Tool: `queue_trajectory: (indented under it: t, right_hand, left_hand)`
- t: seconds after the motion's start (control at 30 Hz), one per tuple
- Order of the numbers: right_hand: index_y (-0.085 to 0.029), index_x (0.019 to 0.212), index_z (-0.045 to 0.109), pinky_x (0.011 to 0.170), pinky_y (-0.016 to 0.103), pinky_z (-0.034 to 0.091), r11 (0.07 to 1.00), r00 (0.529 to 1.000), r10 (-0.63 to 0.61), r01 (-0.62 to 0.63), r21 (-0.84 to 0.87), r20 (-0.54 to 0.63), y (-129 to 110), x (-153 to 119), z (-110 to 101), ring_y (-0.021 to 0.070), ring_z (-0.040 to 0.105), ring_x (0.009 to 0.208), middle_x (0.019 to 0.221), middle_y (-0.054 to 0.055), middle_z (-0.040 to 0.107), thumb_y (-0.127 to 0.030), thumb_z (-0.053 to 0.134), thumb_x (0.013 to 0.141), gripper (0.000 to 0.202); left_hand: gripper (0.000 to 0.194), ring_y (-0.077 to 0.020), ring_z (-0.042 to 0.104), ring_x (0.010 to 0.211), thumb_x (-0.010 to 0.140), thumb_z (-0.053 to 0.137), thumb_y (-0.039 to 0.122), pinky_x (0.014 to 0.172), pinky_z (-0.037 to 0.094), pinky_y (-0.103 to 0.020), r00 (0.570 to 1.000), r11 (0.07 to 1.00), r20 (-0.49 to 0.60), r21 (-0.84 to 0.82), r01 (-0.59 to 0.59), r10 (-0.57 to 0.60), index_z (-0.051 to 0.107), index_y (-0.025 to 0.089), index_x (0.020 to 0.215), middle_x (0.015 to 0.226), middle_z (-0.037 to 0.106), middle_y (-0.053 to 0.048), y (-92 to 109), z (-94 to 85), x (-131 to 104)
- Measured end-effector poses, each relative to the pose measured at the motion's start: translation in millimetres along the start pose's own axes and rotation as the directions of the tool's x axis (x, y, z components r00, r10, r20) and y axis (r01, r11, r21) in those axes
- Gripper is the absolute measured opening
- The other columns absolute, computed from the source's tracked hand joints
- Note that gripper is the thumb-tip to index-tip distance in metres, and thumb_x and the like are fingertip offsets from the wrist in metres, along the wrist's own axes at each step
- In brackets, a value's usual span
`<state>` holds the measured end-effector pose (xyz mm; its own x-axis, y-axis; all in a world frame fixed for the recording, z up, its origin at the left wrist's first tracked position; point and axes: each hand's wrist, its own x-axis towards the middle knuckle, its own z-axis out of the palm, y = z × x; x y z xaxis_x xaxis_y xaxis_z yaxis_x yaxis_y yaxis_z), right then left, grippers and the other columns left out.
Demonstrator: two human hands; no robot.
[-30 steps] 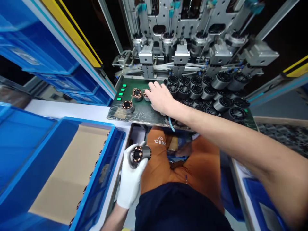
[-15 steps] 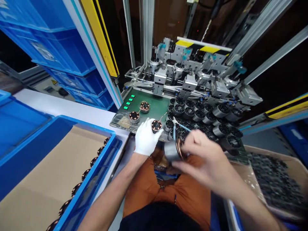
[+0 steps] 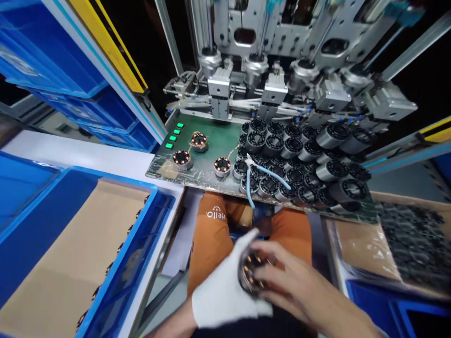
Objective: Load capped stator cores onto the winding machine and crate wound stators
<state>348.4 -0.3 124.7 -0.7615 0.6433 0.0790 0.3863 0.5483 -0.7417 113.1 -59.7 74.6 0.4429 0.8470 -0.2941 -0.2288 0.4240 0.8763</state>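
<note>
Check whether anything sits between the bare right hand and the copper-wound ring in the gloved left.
Nothing visible does. The right hand is at the face of the copper-wound ring, and the left hand cups it; blur hides the exact contact. The pliers lie apart, on rings on the green table.

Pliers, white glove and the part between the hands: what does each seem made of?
Pliers: probably steel, silvery and shiny; smooth blue handles, perhaps plastic.
White glove: likely fabric, matt and soft-looking.
Part: coppery glints suggest copper wire; blur hides more.
</note>
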Motion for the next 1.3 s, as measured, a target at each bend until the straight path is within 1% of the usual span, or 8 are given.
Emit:
queue_trajectory:
  t: [0.17,0.4,0.53,0.63,0.8,1.0,1.13,1.3]
  right_hand:
    - [-0.015,0.181,0.041,0.12,0.043,0.066,0.94,0.967,-0.211,0.161,-0.301,-0.142,1,23,-12,0.0284,0.076,0.138,0.151,0.02,0.074,-0.004,0.062,0.111,0.074]
    - [-0.015,0.156,0.069,0.077,0.036,0.065,0.895,0.898,-0.344,0.226,-0.386,-0.274,11,13,-16,0.0221,0.079,0.089,0.113,0.011,0.085,-0.006,0.071,0.11,0.047]
    - [-0.024,0.119,0.078,0.089,0.036,0.071,0.948,0.926,-0.142,0.229,0.221,-0.35,-2,10,-7,0.0214,0.083,0.098,0.122,0.01,0.082,-0.025,0.066,0.118,0.012]
    - [-0.026,0.099,0.061,0.055,0.025,0.06,0.604,0.902,0.209,0.185,0.775,-0.378,-22,17,14,0.011,0.064,0.061,0.102,0.002,0.076,-0.041,0.06,0.121,0.027]
    - [-0.029,0.098,0.058,0.06,0.03,0.059,0.703,0.964,0.02,0.176,0.69,-0.266,-33,6,53,0.0178,0.067,0.071,0.086,0.001,0.07,-0.04,0.057,0.116,0.021]
    - [-0.026,0.109,0.068,0.059,0.031,0.048,0.819,0.96,0.156,0.006,0.574,-0.232,-10,-23,52,0.0154,0.059,0.066,0.083,-0.001,0.064,-0.04,0.061,0.117,0.018]
    - [-0.024,0.104,0.067,0.057,0.026,0.039,0.761,0.919,0.386,-0.265,0.592,-0.085,-11,-7,16,0.0105,0.047,0.062,0.077,-0.006,0.055,-0.051,0.067,0.117,0.03]
    - [-0.022,0.078,0.052,0.058,0.026,0.034,0.735,0.957,0.289,-0.198,0.649,-0.035,-10,-3,13,0.008,0.045,0.058,0.068,-0.007,0.046,-0.037,0.06,0.12,0.045]
  left_hand:
    - [0.11,-0.0424,0.061,0.16,0.081,0.105,0.033,0.135,0.051,-0.058,0.941,0.994,-0.32,0.009,-0.111,0.108,0.05,0.027,0.176,0.174,0.06,-0.019,34,-3.2,11]
    - [0.099,-0.0196,0.077,0.089,0.085,0.1,0.033,0.095,0.066,-0.036,0.95,0.998,-0.311,-0.046,-0.04,0.023,0.056,0.024,0.173,0.107,0.081,-0.005,45,7.7,1]
    - [0.06,-0.0237,0.079,0.103,0.078,0.101,0.021,0.101,0.063,-0.034,0.911,0.985,-0.384,0.137,-0.102,0.148,0.081,0.022,0.135,0.112,0.082,-0.006,34,15.7,9]
    - [0.043,-0.0188,0.075,0.092,0.074,0.104,0.025,0.089,0.062,-0.028,0.927,0.976,-0.313,-0.003,-0.218,0.206,0.081,0.022,0.111,0.102,0.078,-0.003,26,27.1,16]
    - [0.037,-0.0025,0.028,0.05,0.093,0.091,0.046,0.047,0.035,-0.015,0.933,0.72,-0.338,-0.617,-0.317,0.121,0.066,0.025,0.11,0.083,0.053,0.007,29,29.2,25]
    - [0.043,-0.0135,0.058,0.077,0.079,0.103,0.034,0.074,0.056,-0.03,0.673,0.792,-0.418,0.331,-0.512,0.61,0.068,0.026,0.103,0.103,0.06,0.0,35,-23.9,34]
    - [0.063,-0.0267,0.067,0.111,0.079,0.105,0.035,0.099,0.06,-0.042,0.748,0.579,-0.049,0.667,-0.469,0.662,0.067,0.028,0.13,0.122,0.064,-0.007,28,-23.0,28]
    - [0.062,-0.0254,0.074,0.109,0.094,0.096,0.04,0.096,0.064,-0.038,0.885,0.871,-0.113,0.271,-0.411,0.453,0.068,0.029,0.148,0.13,0.073,-0.011,27,-2.5,16]
